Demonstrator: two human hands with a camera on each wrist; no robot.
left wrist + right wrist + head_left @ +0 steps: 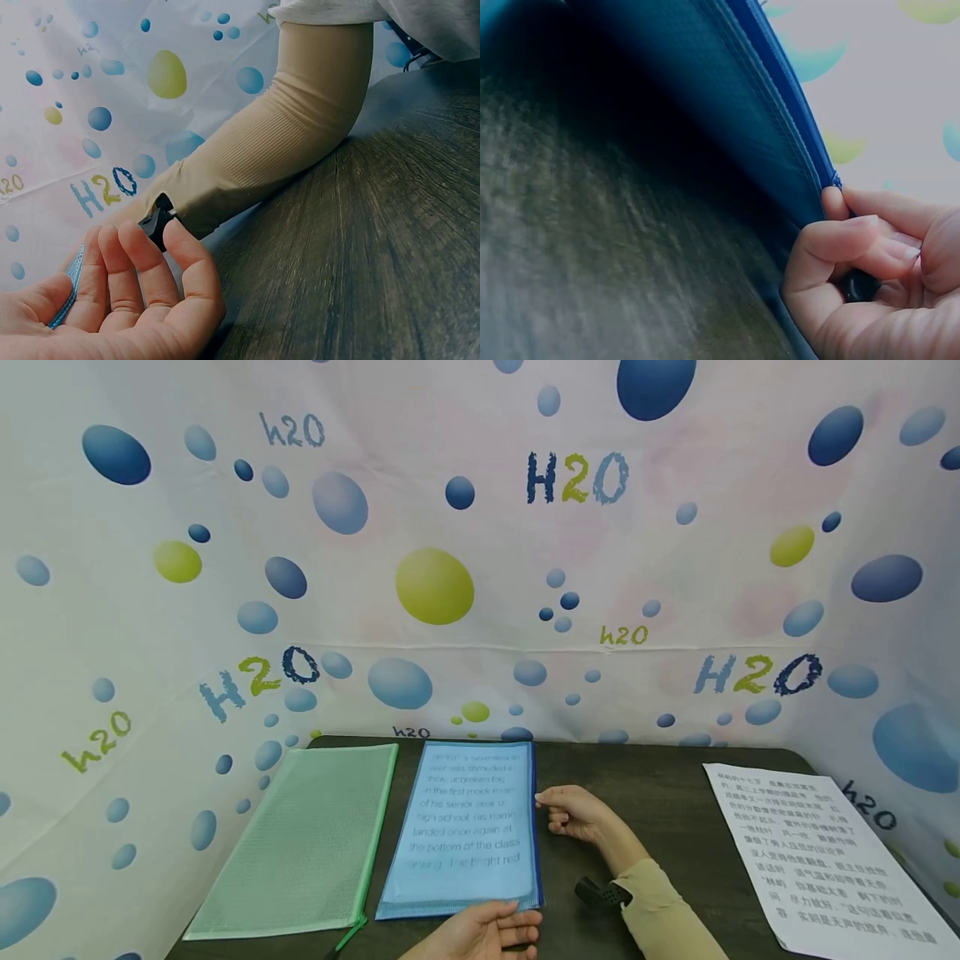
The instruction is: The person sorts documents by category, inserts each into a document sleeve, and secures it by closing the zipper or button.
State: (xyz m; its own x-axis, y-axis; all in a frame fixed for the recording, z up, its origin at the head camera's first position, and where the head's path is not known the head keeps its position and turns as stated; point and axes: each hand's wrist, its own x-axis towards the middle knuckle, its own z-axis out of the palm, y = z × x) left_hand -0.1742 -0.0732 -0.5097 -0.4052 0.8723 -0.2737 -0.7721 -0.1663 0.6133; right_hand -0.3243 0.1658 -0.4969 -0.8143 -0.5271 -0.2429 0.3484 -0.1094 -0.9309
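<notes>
The fingers [832, 247] of the right hand [573, 814] are curled and pinch the blue zip edge of the blue pouch [465, 827], about halfway along its right side. A small dark bit, maybe the zip pull, sits inside the curled fingers in the right wrist view. That side of the pouch is lifted a little off the desk [652, 802] there.

The fingers [124, 277] of the left hand [480, 931] lie loosely bent and close together, palm up. Their tips touch the near right corner of the blue pouch. The pictures do not show if they pinch it or just rest on it.

The blue pouch lies flat near the middle of the dark desk, running from the back edge to the front edge. A page with big printed words shows through it.

A tan sleeve [660, 910] covers the right arm, and a small black clip [600, 892] sits at the wrist.

A green mesh pouch [307, 843] lies just beside the blue one, on the left side of the desk. A white sheet [817, 852] full of print lies well apart, by the right edge. A cloth with blue and yellow bubbles [435, 585] stands behind the desk.
</notes>
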